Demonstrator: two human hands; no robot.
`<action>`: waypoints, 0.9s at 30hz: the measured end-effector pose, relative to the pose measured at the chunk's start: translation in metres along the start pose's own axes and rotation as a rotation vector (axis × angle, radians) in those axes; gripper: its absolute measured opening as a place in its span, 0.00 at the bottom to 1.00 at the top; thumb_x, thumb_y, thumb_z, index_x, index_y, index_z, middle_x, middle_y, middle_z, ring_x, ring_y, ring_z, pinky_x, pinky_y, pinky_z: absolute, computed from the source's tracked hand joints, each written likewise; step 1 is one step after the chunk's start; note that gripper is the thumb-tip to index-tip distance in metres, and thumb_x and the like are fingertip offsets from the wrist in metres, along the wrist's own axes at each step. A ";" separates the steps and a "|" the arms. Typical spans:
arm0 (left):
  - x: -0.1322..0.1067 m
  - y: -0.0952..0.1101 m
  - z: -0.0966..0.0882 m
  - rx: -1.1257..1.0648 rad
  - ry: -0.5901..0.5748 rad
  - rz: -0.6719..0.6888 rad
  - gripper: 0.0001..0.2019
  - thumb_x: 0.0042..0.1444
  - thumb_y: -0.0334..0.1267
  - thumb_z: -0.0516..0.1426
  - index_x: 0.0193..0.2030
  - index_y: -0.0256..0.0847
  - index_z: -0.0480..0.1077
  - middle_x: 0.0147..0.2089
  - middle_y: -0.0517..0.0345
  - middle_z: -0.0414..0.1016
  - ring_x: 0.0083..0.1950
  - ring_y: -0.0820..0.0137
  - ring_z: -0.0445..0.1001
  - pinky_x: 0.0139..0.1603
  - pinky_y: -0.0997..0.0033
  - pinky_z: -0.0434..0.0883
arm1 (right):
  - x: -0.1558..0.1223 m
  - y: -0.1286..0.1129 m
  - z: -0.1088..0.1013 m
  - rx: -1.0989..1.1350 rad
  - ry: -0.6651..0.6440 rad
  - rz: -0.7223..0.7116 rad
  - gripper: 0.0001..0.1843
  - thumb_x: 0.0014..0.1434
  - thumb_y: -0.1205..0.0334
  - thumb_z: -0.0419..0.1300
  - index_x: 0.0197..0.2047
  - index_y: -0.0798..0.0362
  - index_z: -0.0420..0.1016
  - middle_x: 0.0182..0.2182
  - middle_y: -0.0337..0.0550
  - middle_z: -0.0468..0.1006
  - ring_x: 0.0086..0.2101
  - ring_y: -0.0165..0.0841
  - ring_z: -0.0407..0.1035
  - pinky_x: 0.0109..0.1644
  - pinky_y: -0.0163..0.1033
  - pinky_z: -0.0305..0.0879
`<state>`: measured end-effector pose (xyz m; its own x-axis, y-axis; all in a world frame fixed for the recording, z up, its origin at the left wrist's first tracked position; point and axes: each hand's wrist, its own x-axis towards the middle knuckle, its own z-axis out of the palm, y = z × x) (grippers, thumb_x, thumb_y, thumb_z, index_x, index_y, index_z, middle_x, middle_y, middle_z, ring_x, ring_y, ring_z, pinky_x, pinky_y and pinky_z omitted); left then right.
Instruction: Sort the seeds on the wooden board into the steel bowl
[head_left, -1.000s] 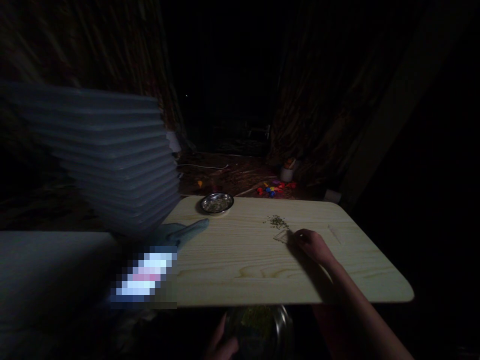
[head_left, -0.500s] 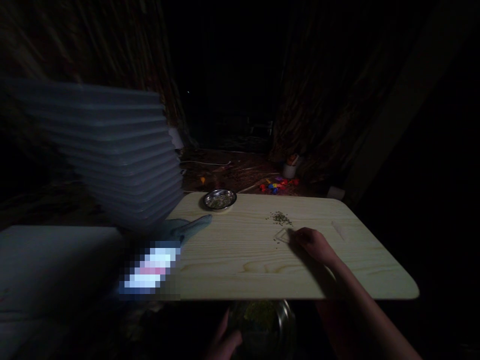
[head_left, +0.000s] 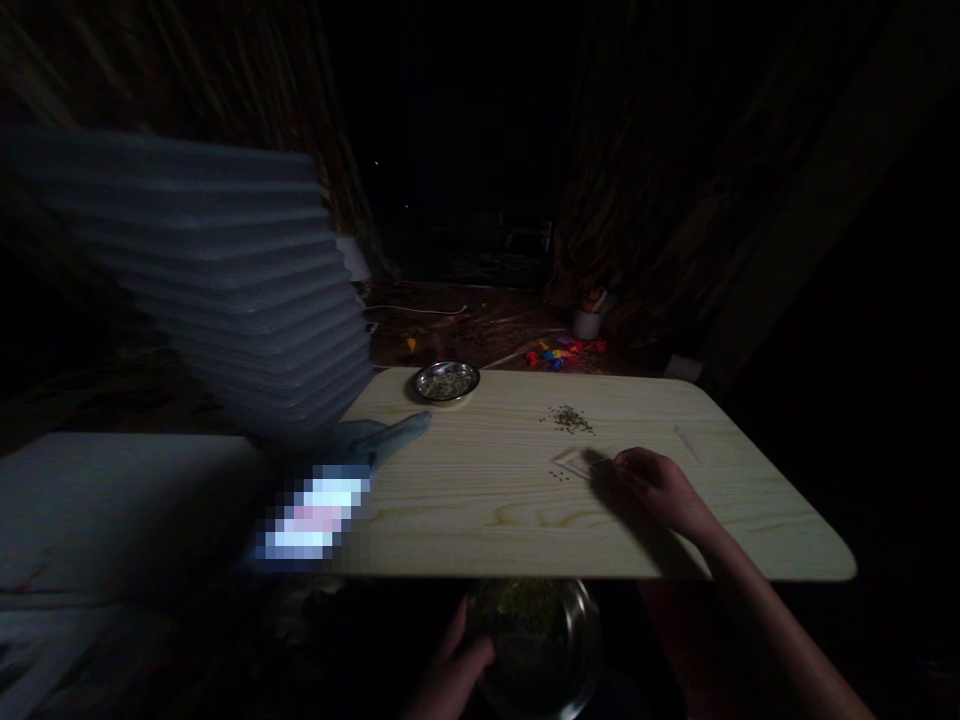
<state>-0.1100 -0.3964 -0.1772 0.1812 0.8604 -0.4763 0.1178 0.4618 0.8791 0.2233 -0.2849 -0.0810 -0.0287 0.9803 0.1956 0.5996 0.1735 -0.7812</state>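
My right hand (head_left: 664, 488) is closed over the board, its fingers pinching the thin stem of a pale triangle-ended tool (head_left: 574, 461). The tool's tip lies near a few loose green grains (head_left: 559, 476). Just beyond them is a small heap of green grains (head_left: 570, 419) on the light wooden tabletop (head_left: 465, 500). Below the front edge, my left hand (head_left: 457, 668) grips the left rim of a shiny metal bowl (head_left: 581, 640). Green stuff sits in that bowl, too dark to make out in detail.
A small metal dish (head_left: 447, 383) with grains stands at the table's far left. Nearby lie a grey-blue cloth (head_left: 397, 436) and a blurred-out bright screen (head_left: 319, 515). A tall ribbed grey stack (head_left: 240, 270) rises at left. Colourful small pieces (head_left: 562, 353) and a white pot (head_left: 587, 322) lie beyond.
My right hand has drawn slightly to the right and the stem of the tool shows more clearly. More loose grains lie by its tip. The whole view has shifted a little.
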 end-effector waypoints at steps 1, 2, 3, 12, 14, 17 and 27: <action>0.000 0.001 0.001 0.010 0.002 -0.008 0.38 0.52 0.37 0.49 0.69 0.26 0.45 0.73 0.41 0.49 0.72 0.60 0.50 0.71 0.57 0.49 | -0.005 0.000 -0.003 0.000 0.000 0.005 0.12 0.55 0.56 0.58 0.38 0.54 0.76 0.37 0.49 0.82 0.38 0.40 0.75 0.42 0.40 0.68; 0.000 0.002 0.002 0.018 0.007 -0.017 0.38 0.51 0.37 0.49 0.69 0.26 0.44 0.73 0.41 0.47 0.73 0.59 0.48 0.71 0.57 0.48 | -0.010 0.000 -0.005 -0.005 0.002 0.013 0.12 0.55 0.56 0.58 0.39 0.54 0.76 0.36 0.49 0.82 0.37 0.40 0.75 0.42 0.41 0.68; 0.000 0.003 0.003 0.021 0.010 -0.023 0.39 0.51 0.38 0.49 0.69 0.26 0.44 0.73 0.41 0.46 0.73 0.59 0.47 0.71 0.57 0.47 | -0.014 -0.001 -0.006 -0.015 0.000 0.023 0.12 0.55 0.56 0.58 0.39 0.54 0.76 0.36 0.49 0.82 0.37 0.41 0.75 0.42 0.41 0.68; 0.002 -0.003 -0.002 0.028 -0.017 0.008 0.37 0.50 0.38 0.50 0.67 0.29 0.48 0.73 0.44 0.49 0.72 0.59 0.49 0.70 0.58 0.49 | -0.019 -0.013 0.008 -0.124 -0.015 0.036 0.16 0.60 0.52 0.53 0.40 0.54 0.77 0.37 0.49 0.83 0.38 0.41 0.75 0.42 0.40 0.68; 0.003 -0.006 -0.004 0.013 -0.026 -0.003 0.37 0.51 0.38 0.50 0.68 0.29 0.46 0.73 0.43 0.48 0.71 0.58 0.50 0.70 0.58 0.50 | -0.018 -0.012 0.011 -0.121 -0.013 0.023 0.16 0.60 0.53 0.54 0.41 0.54 0.76 0.37 0.49 0.82 0.38 0.41 0.75 0.42 0.40 0.68; 0.002 -0.003 -0.003 0.052 -0.017 0.005 0.38 0.51 0.38 0.49 0.68 0.28 0.46 0.73 0.42 0.48 0.73 0.58 0.46 0.71 0.57 0.46 | -0.017 -0.011 0.014 -0.118 -0.008 0.024 0.15 0.59 0.54 0.54 0.39 0.54 0.77 0.36 0.48 0.82 0.36 0.40 0.75 0.40 0.39 0.68; 0.000 0.007 0.000 0.031 -0.007 0.003 0.37 0.49 0.37 0.50 0.68 0.30 0.48 0.73 0.47 0.50 0.72 0.61 0.49 0.69 0.61 0.51 | -0.015 -0.003 0.014 -0.091 0.103 0.037 0.15 0.59 0.55 0.54 0.43 0.54 0.75 0.39 0.50 0.82 0.40 0.40 0.75 0.44 0.40 0.69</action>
<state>-0.1093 -0.3927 -0.1709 0.1884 0.8603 -0.4737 0.1477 0.4521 0.8797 0.2109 -0.2989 -0.0904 0.0742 0.9702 0.2305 0.6687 0.1231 -0.7332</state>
